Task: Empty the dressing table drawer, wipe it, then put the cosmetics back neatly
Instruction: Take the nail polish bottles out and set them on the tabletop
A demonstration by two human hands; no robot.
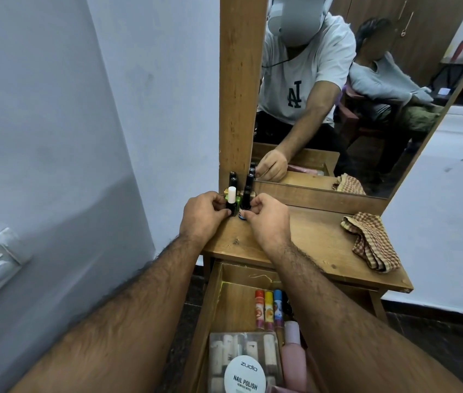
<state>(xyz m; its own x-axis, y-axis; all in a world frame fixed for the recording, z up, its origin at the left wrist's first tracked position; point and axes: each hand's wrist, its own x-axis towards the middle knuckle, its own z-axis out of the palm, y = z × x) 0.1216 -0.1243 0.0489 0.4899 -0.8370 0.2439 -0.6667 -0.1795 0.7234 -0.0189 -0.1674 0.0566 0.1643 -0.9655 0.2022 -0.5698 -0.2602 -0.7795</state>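
Your left hand (204, 215) pinches a white-capped nail polish bottle (33, 197) and your right hand (267, 219) pinches a black-capped bottle (245, 200) at the desk's (309, 236) back left corner. Below, the open drawer (233, 302) holds lip balms (268, 306).

- A cluster of small bottles (238, 191) stood at the tabletop's (304, 236) back left corner, against the mirror frame (241, 86).
- A folded cloth (372, 241) lay at the tabletop's right.
- Below, the open drawer (236, 296) held tubes (268, 307) behind a box (243, 361).
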